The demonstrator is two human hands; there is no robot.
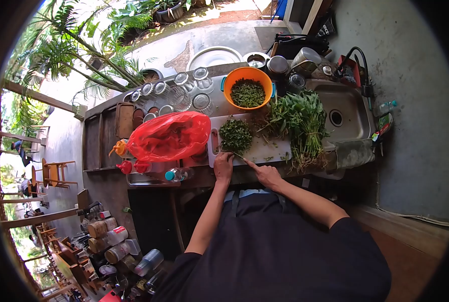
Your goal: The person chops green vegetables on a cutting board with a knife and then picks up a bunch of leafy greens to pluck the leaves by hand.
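Note:
My right hand is closed round a knife at the front edge of a white cutting board. Beside the blade, my left hand has its fingers curled together, and what they hold is too small to make out. A heap of chopped green leaves lies on the board just beyond both hands. To the right, a large bunch of leafy greens rests partly on the board, roots toward me. Behind the board stands an orange basin holding more cut leaves.
Left of the board sits an open red plastic bag, with a capped bottle in front. Several glass jars line the counter behind it. A steel sink lies at the right, a grey cloth over its front edge.

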